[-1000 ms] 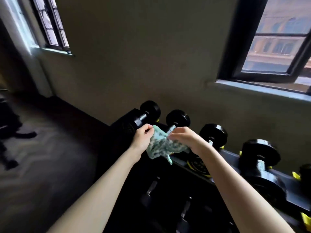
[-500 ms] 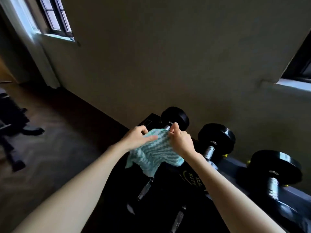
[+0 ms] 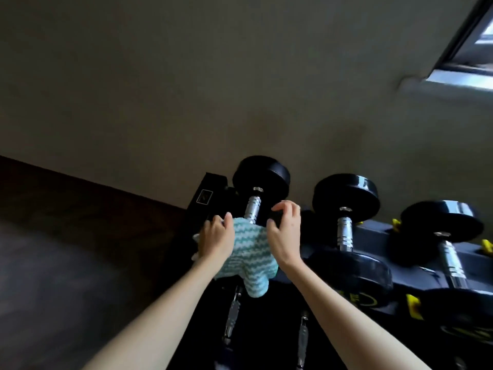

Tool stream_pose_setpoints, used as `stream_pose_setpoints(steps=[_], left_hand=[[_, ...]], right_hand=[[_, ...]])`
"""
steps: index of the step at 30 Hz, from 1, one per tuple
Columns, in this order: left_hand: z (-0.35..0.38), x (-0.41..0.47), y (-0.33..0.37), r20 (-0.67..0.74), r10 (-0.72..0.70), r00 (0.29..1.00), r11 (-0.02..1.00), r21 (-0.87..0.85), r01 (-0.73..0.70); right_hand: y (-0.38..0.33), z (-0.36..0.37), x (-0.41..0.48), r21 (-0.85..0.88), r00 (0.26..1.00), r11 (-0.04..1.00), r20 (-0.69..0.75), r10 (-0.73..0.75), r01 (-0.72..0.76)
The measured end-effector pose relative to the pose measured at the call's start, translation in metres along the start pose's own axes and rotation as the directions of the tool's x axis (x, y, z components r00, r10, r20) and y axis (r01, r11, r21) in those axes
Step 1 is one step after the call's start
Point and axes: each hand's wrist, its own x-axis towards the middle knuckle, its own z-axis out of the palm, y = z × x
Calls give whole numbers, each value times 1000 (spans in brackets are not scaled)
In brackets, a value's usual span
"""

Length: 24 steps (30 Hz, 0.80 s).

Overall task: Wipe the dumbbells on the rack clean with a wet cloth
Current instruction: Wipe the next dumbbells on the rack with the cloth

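A teal-and-white zigzag cloth (image 3: 248, 252) is draped over the near head of the leftmost dumbbell (image 3: 261, 174) on the black rack (image 3: 373, 233). Its chrome handle sticks out above the cloth. My left hand (image 3: 216, 241) grips the cloth's left side, fingers wrapped over the edge. My right hand (image 3: 284, 233) sits at the cloth's right edge. Its thumb touches the cloth and its fingers are curled up above it with nothing in them. A second dumbbell (image 3: 345, 231) and a third dumbbell (image 3: 450, 263) lie to the right.
The rack stands against a plain wall, its left end panel (image 3: 202, 198) beside the cloth. Lower-tier dumbbell handles (image 3: 233, 313) show under my arms. Dark floor (image 3: 53, 263) spreads to the left. A window (image 3: 474, 49) is at the top right.
The cloth was held spread between both hands and now lies over the leftmost dumbbell's near head. My right fingers have come off it. The view has moved closer and to the right.
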Motion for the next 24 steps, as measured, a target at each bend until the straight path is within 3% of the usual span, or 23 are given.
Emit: stream_pose_setpoints(steps=[3, 5, 6, 8, 11, 15, 18, 20, 22, 24], left_hand=[[1, 7, -2, 33, 68, 997, 998, 8, -68], [0, 3, 0, 8, 227, 974, 966, 124, -226], [2, 0, 1, -32, 361, 932, 910, 229, -345], [7, -10, 9, 19, 558, 830, 749, 418, -513], [25, -20, 20, 92, 704, 704, 524, 601, -603], [37, -33, 40, 314, 662, 681, 242, 770, -590], [52, -33, 48, 518, 590, 620, 17, 759, -650], [55, -34, 52, 637, 560, 530, -172, 715, -677], [49, -31, 52, 702, 557, 444, -196, 631, -751], [37, -22, 45, 646, 665, 375, -120, 588, -800]], right_hand=[[12, 19, -17, -16, 1000, 1000, -16, 13, -14], [13, 28, -21, -51, 991, 991, -58, 122, -125], [10, 29, -21, -26, 973, 975, -60, 221, -223], [11, 29, -19, 98, 904, 904, -64, 424, -417], [31, 22, -24, 202, 817, 802, -17, 577, -562], [60, 18, -42, 521, 735, 572, 174, 655, -633], [73, 15, -46, 549, 731, 541, 206, 651, -637], [78, 17, -52, 510, 721, 544, 252, 646, -666], [84, 22, -65, 483, 695, 533, 259, 671, -695], [79, 20, -75, 473, 727, 589, 183, 662, -655]])
